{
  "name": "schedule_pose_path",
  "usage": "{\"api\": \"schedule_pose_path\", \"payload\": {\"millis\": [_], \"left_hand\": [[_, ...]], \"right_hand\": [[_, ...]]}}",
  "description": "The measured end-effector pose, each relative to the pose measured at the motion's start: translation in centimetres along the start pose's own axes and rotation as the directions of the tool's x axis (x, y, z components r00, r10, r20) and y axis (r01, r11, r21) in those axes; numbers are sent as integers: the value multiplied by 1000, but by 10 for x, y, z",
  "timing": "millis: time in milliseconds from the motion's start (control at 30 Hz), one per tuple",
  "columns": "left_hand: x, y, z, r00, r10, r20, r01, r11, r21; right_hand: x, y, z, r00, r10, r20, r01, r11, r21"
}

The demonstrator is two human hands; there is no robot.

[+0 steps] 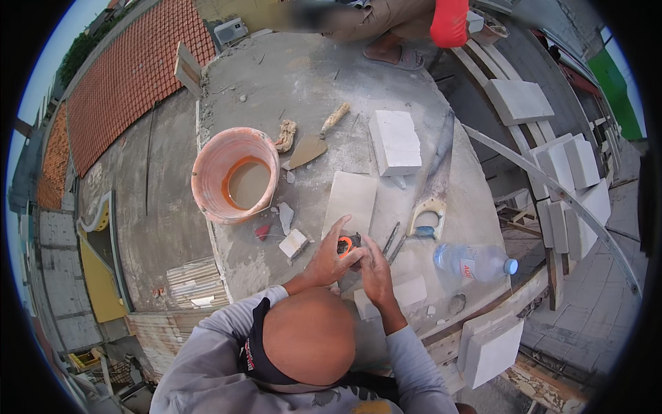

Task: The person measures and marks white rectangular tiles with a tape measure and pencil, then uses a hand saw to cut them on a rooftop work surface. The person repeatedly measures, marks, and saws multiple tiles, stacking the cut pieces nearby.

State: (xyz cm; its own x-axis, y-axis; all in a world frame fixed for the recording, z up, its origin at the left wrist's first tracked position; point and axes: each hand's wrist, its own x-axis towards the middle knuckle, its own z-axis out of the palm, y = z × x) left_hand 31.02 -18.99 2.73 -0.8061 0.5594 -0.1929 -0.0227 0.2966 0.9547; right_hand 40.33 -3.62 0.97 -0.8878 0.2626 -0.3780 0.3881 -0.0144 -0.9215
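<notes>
Left hand [327, 260] is curled round an orange-and-black tape measure [349, 243], thumb and fingers on it. Right hand [376, 274] is up against the other side, fingers touching; whether it really grips is not clear. Hands nearly meet — tape measure sits between them, just over the near end of a flat pale block [350, 199] on the grey concrete slab [296, 76].

Just right of the hands: dark thin tool [392, 237], lying slantwise. A white block [400, 295] lies beside the right wrist, partly hidden by it.

Farther right on the slab: hand saw [436, 185], pale handle toward the person, blade pointing away; clear plastic bottle [455, 261] on its side, blue cap to the right. Thick white block [395, 141] beyond the flat one, left of the saw blade.

Left side: pinkish bucket [209, 181] with murky liquid inside; trowel [307, 150] right of it, handle pointing away; crumpled tan lump [285, 135] between bucket and trowel, kind unclear. Nearer the left hand — small white chunk [294, 243], reddish piece [262, 232], pale shard [285, 217].

Far edge: another person's sandalled foot [394, 56] on the slab. More white blocks [518, 101] off the right edge, some on wooden boards. Red tiled roof [138, 79] at upper left.
</notes>
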Motion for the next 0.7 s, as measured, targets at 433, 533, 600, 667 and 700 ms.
{"api": "schedule_pose_path", "payload": {"millis": [433,533,600,667,700], "left_hand": [[118,-64,-57,807,281,-519,6,875,485],[131,-72,-63,832,203,-516,124,839,530],[136,-78,-63,839,178,-515,160,823,545],[137,-90,-65,846,179,-503,177,795,580],[137,-96,-67,850,192,-490,173,777,605]], "right_hand": [[-5,43,-39,986,-10,-169,-27,977,-213],[-4,55,-49,979,-44,-198,-2,974,-226],[-3,66,-52,972,-90,-218,27,961,-275],[-4,67,-50,969,-108,-224,41,958,-284],[-4,67,-49,969,-103,-223,41,962,-269]]}}
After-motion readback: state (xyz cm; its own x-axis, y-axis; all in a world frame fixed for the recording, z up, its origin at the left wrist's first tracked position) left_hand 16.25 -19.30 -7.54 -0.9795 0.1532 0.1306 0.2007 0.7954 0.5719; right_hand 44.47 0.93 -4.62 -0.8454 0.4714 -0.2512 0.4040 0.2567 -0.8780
